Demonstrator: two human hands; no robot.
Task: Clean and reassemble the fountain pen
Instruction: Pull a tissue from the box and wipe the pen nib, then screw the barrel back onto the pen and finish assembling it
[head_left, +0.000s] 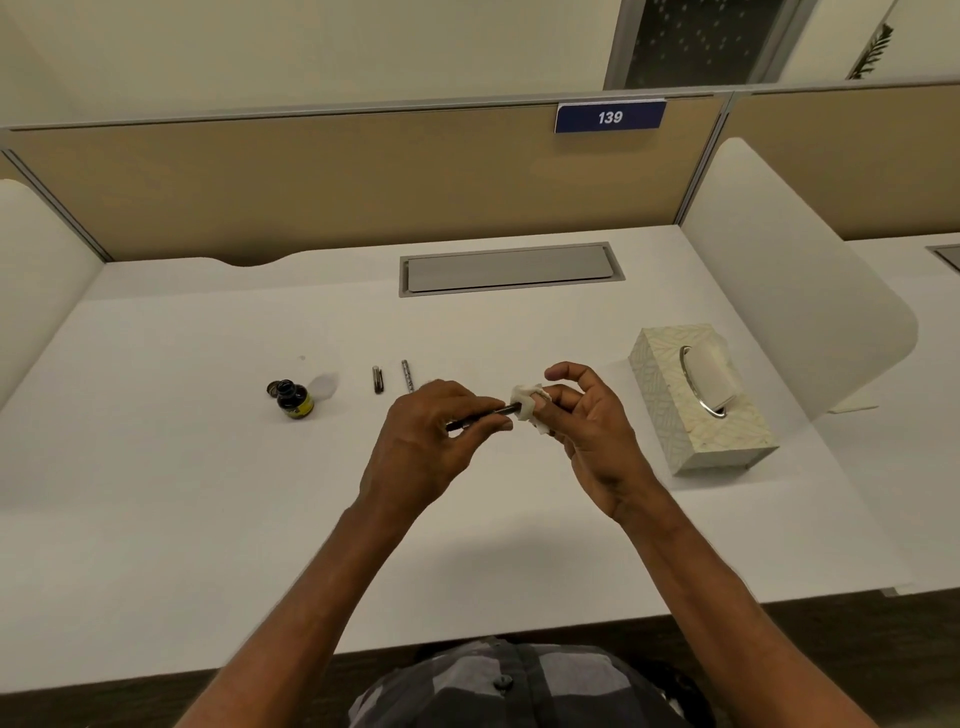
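Above the desk (208, 493), the left hand (431, 447) grips the pen section (488, 415), the right hand (587, 431) pinches tissue (524, 408) around its tip; hard twisting might bend the nib.

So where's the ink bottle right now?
The ink bottle stands open on the white desk, left of the left hand, with its cap beside it.

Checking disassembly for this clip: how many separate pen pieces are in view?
3. Two lie on the desk right of the ink bottle: a short piece and a thin piece. The left hand holds a third. Others may be hidden.
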